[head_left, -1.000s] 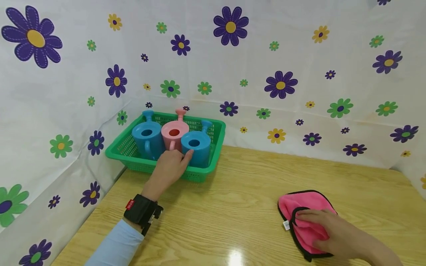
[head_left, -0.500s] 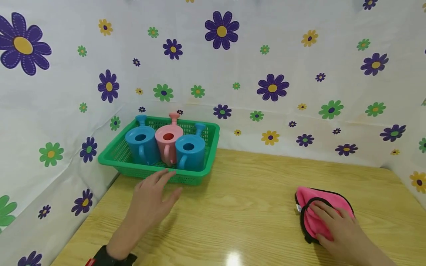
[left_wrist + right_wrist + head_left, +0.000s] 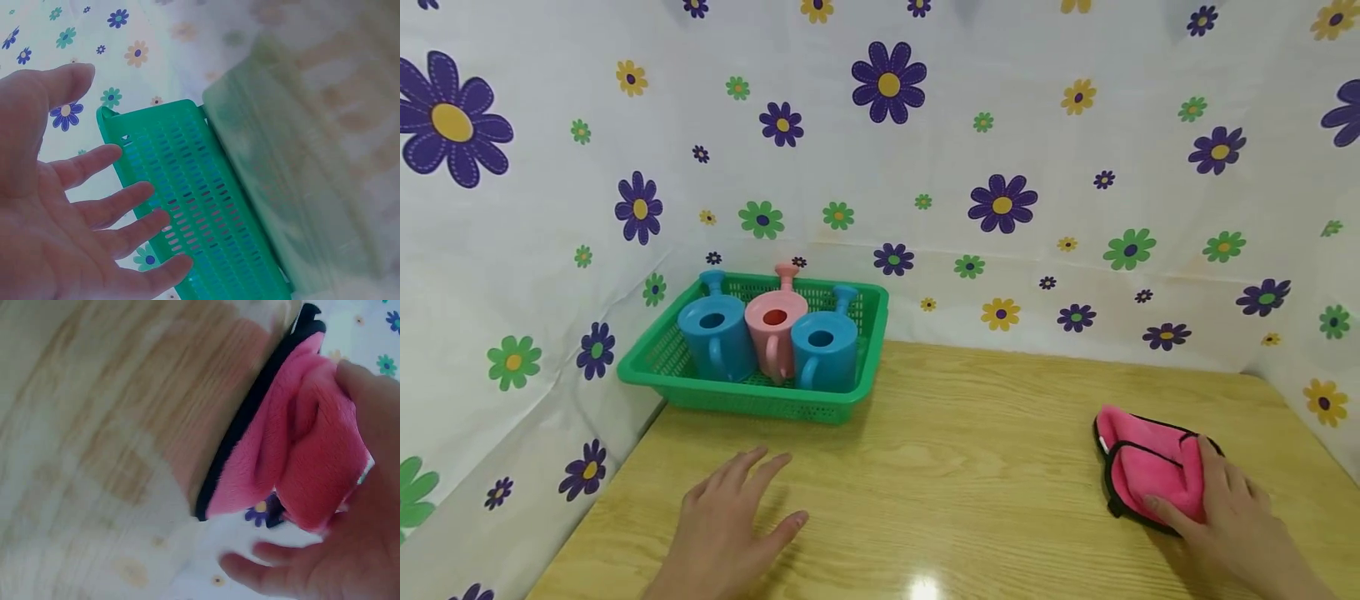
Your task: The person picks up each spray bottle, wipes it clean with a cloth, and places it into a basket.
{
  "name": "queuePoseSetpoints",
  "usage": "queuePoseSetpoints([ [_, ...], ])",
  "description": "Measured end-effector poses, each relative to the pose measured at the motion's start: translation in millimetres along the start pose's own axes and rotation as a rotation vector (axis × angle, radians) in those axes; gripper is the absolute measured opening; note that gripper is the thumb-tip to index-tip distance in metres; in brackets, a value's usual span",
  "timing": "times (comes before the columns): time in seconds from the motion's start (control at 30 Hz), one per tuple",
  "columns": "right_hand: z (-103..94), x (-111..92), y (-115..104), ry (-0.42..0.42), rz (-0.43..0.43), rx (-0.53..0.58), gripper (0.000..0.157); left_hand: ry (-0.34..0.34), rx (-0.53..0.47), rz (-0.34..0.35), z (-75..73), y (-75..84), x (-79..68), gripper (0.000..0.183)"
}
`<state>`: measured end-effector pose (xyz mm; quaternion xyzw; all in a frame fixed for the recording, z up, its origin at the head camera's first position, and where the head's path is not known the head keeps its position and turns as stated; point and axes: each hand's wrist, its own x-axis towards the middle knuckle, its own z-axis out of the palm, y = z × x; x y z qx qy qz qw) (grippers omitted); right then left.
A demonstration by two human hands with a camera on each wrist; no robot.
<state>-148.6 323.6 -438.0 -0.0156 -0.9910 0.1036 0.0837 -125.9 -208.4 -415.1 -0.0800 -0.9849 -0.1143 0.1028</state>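
Observation:
In the head view, my left hand [image 3: 722, 525] is held with fingers spread, apart from the green basket [image 3: 752, 402]. The left wrist view shows the same spread fingers beside the basket's slotted wall [image 3: 194, 187]. The basket holds a blue watering can [image 3: 715, 333], a pink watering can [image 3: 772, 337] and another blue watering can [image 3: 824, 350], all upright with spouts toward the back. At the right, my right hand [image 3: 1240, 517] holds a pink cloth [image 3: 1153, 467] with black edging on the table. The cloth [image 3: 319, 437] bunches between thumb and fingers in the right wrist view.
The wooden table [image 3: 940, 467] reaches back to a white flower-printed sheet [image 3: 940, 150], which also covers the left and right sides. The basket stands at the table's back left.
My left hand has left the watering cans and drawn back toward me, fingers spreading. My right hand and the pink cloth have moved to the right, and the cloth has bunched up.

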Motion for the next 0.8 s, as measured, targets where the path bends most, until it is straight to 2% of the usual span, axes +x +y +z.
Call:
queuePoseSetpoints([
  [0.1,-6.9,-11,-16,0.174,-0.014,-0.006,0.099,0.014,0.005,0.018,-0.5,2.9,1.5,0.067],
  [0.17,-13.2,-17,-33,0.263,-0.072,0.011,0.088,0.034,0.004,0.029,-2.0,5.0,2.6,0.065],
  [0.27,-20.7,-27,-57,0.363,-0.238,0.051,0.071,0.041,-0.009,0.035,-4.1,8.3,3.4,0.065],
  [0.33,-22.4,-34,-67,0.398,-0.353,0.078,0.063,0.037,-0.018,0.041,-4.2,10.6,2.7,0.065],
  [0.4,-21.8,-42,-74,0.397,-0.425,0.084,0.056,0.029,-0.025,0.048,-3.0,12.6,0.5,0.065],
  [0.47,-18.7,-48,-78,0.354,-0.448,0.074,0.053,0.023,-0.023,0.057,-1.1,13.9,-1.3,0.064],
  [0.57,-12.2,-54,-81,0.234,-0.384,0.019,0.057,0.033,-0.005,0.067,1.1,15.1,-2.9,0.063],
  [0.67,-5.9,-57,-82,0.104,-0.265,-0.038,0.076,0.041,0.008,0.07,1.7,17.0,-2.3,0.064],
  [0.8,-1.6,-58,-74,0.024,-0.132,-0.065,0.099,0.005,0.003,0.065,0.9,22.2,-1.0,0.069],
])
